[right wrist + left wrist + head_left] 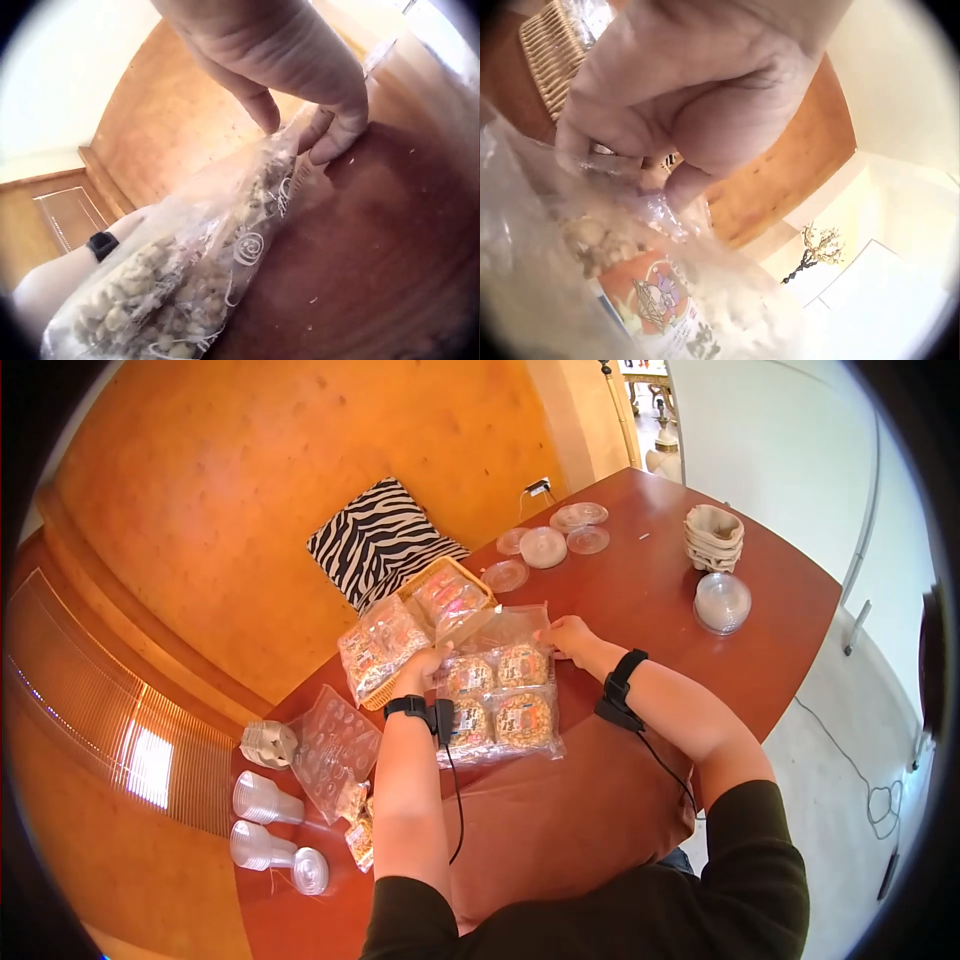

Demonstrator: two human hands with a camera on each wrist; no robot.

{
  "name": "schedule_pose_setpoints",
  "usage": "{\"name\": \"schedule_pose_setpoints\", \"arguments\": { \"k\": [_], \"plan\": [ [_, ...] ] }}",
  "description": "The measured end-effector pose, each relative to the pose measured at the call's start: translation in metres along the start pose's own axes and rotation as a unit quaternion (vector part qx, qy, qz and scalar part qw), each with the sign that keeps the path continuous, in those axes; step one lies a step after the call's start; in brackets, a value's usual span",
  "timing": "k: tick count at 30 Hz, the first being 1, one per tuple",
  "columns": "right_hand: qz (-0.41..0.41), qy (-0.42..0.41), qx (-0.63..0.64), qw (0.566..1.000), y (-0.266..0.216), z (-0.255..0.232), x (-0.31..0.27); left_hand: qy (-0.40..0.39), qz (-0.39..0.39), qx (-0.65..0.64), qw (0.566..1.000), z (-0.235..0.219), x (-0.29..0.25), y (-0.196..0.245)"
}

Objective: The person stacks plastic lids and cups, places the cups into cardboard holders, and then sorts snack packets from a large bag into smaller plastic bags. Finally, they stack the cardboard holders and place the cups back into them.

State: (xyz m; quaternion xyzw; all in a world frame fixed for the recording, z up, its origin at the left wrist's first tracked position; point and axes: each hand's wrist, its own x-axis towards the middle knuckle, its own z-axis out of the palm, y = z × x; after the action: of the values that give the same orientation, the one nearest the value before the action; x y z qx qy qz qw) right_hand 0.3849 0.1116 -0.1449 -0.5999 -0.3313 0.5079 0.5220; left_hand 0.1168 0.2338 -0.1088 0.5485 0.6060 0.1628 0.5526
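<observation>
A clear plastic bag (497, 705) holding several round packs of light, lumpy pieces with orange labels lies at the table's near edge. The left hand (425, 665) pinches its upper left side; in the left wrist view that hand (682, 90) bends over the plastic above an orange label (649, 289). At the bag's upper right corner the right hand (575, 638) pinches the film. The right wrist view shows the right hand (300, 82) with thumb and fingers on the bag's edge, the lumpy contents (142, 292) below.
A wicker basket (484, 586) with more packs stands beyond the left hand. Left are a flat clear bag (330, 745), stacked cups (262, 798) and small packets (360, 840). Clear lids (543, 547), pulp holders (714, 537) and bowls (722, 603) stand farther back and right.
</observation>
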Motion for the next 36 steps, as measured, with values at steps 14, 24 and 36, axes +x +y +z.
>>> {"name": "schedule_pose_setpoints", "arguments": {
  "k": [14,24,36],
  "plan": [
    [0.010,-0.010,0.092,0.996,0.005,-0.006,-0.004,0.032,0.063,-0.080,0.994,0.001,-0.010,-0.012],
    [-0.041,-0.130,0.131,0.982,0.011,-0.017,-0.008,0.005,0.117,-0.043,0.992,-0.017,0.007,-0.031],
    [-0.136,-0.233,-0.203,0.941,-0.026,-0.015,-0.043,-0.203,0.202,0.208,0.935,-0.038,-0.041,-0.009]
  ]
}}
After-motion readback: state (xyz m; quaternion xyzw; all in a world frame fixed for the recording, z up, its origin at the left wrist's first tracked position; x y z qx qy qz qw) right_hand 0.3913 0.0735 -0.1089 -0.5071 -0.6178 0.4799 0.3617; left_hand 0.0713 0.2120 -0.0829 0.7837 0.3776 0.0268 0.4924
